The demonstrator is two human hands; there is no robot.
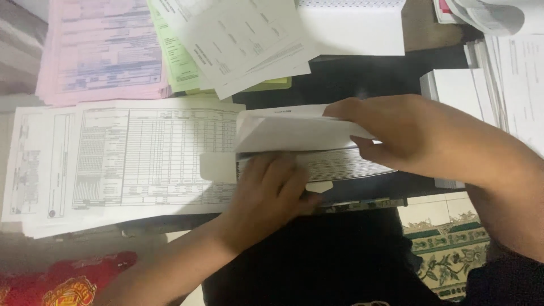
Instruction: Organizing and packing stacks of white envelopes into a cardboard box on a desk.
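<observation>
A thick stack of white envelopes (334,163) lies on a dark surface in front of me. My right hand (391,130) grips the top envelope (294,133) at its right end, thumb under and fingers over, lifting it off the stack. My left hand (266,195) rests flat on the stack's near left corner, fingers pressing its edge. A small white flap (218,167) sticks out to the left of the stack.
White printed table forms (124,158) lie to the left. Behind them sit pink forms (102,48), green sheets (181,65) and loose white papers (249,39). More white paper stacks (487,90) stand at right. A patterned rug (447,249) and red cloth (68,280) lie below.
</observation>
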